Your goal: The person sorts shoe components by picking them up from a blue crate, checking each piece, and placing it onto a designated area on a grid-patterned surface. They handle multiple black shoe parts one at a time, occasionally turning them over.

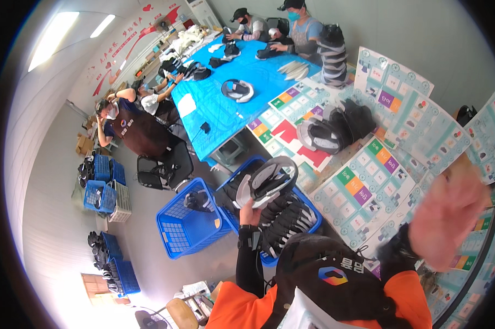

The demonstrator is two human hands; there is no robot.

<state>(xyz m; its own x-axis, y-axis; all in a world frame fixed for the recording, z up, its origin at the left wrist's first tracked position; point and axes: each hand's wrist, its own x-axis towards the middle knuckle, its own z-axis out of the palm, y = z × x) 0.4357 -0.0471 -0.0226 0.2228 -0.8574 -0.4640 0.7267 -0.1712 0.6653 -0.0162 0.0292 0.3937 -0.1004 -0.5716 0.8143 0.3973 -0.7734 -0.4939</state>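
Observation:
My left hand (249, 213) grips a grey, white and black shoe upper (269, 178) by its near edge. It is raised above a blue basket (316, 219) packed with black shoe uppers (291, 222) edged in white. My right hand (450, 214) is lifted at the right, above the printed sheets, and smeared by motion, so its fingers cannot be made out. Between my hands, a nested row of black and grey uppers (340, 129) lies on the sheet-covered table (362, 194).
A second blue basket (190, 233), holding one dark piece, stands at left. Across the blue-covered table (214, 118), several people handle dark pieces; another upper (237, 90) and white flat pieces (294, 70) lie there. A tall stack (333, 55) rises at its right. A seated person (143, 129) raises both arms.

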